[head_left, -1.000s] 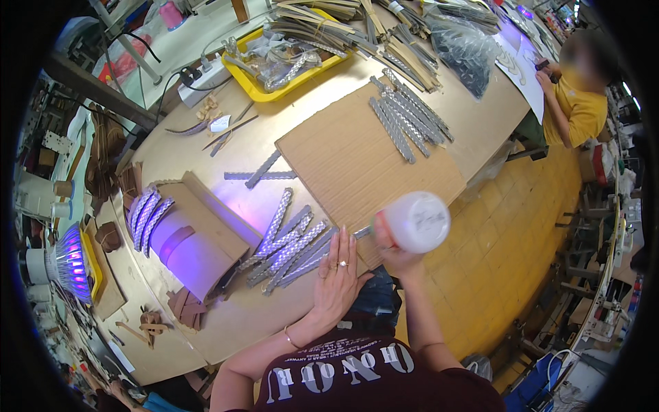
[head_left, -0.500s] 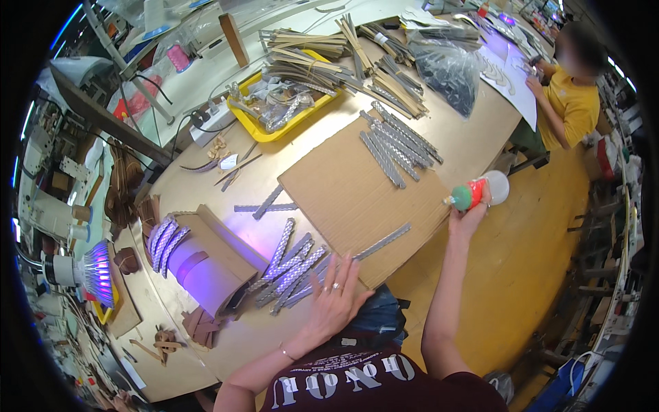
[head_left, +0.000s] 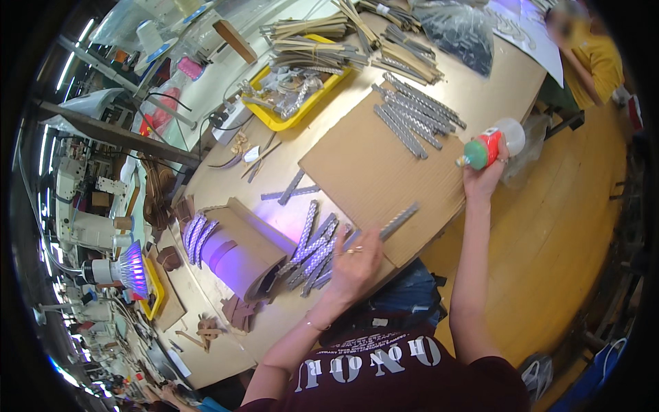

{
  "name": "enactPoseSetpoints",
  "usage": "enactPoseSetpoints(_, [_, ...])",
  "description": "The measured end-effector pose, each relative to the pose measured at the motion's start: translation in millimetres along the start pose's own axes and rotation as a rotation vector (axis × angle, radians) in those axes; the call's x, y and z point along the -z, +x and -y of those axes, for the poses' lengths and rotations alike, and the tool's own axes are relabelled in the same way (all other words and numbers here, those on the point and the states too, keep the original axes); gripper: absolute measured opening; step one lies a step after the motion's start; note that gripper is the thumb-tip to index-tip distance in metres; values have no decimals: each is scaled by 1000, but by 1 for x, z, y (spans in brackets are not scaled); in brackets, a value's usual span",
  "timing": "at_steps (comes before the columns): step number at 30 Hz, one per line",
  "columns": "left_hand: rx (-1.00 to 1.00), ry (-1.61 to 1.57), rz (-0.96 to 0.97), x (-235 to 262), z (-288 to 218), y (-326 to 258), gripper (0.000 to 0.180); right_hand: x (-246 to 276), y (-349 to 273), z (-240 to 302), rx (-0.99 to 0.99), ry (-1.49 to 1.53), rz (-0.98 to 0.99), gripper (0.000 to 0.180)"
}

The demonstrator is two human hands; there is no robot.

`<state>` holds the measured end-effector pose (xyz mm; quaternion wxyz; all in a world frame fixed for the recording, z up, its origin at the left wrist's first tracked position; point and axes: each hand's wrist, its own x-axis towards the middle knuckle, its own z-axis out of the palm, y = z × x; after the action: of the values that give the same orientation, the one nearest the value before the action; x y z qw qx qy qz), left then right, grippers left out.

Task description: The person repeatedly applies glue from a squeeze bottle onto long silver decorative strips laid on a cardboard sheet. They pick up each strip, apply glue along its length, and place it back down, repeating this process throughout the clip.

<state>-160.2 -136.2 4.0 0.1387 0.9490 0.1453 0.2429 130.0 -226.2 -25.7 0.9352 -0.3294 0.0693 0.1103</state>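
Observation:
My right hand [head_left: 486, 180] is closed around a squeeze bottle [head_left: 489, 150] with a green top end, red middle and translucent whitish base. It is held tilted over the table's right edge, its narrow tip pointing left. My left hand [head_left: 358, 264] is low over the near edge of a flat cardboard sheet [head_left: 371, 165], its fingers bent and smeared by motion. A single grey braided strip [head_left: 399, 218] lies on the sheet and runs under those fingers. Beside the hand is a loose pile of silvery braided strips [head_left: 312, 250]. Another bunch of braided strips [head_left: 412, 113] rests on the sheet's far part.
A curved brown cardboard piece [head_left: 237, 257] stands left of the pile, near a lamp [head_left: 130, 269] giving purple light. Farther back are a yellow tray [head_left: 278, 125] of bagged parts, strip bundles [head_left: 309, 31] and a plastic bag [head_left: 460, 34]. A person in yellow [head_left: 596, 65] sits far right.
My left hand's spread fingers have become bent and blurred. The strip under them has slid slightly left on the cardboard. My right hand still holds the bottle. The whole view has shifted.

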Motion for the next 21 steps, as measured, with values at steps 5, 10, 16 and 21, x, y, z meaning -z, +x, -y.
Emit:
enactPoseSetpoints(5, [120, 206, -104, 72, 28, -37, 51, -1, 0, 0, -19, 24, 0, 45])
enactPoseSetpoints(10, [225, 290, -48, 103, 24, -44, 54, -1, -1, -1, -7, 31, 11, 46])
enactPoseSetpoints(16, [-85, 45, -65, 0, 10, 66, 44, 1, 2, -4, -27, 13, 4, 43])
enactPoseSetpoints(21, [-220, 178, -15, -66, 16, 149, 29, -1, 1, -6, 38, -2, 59, 41])
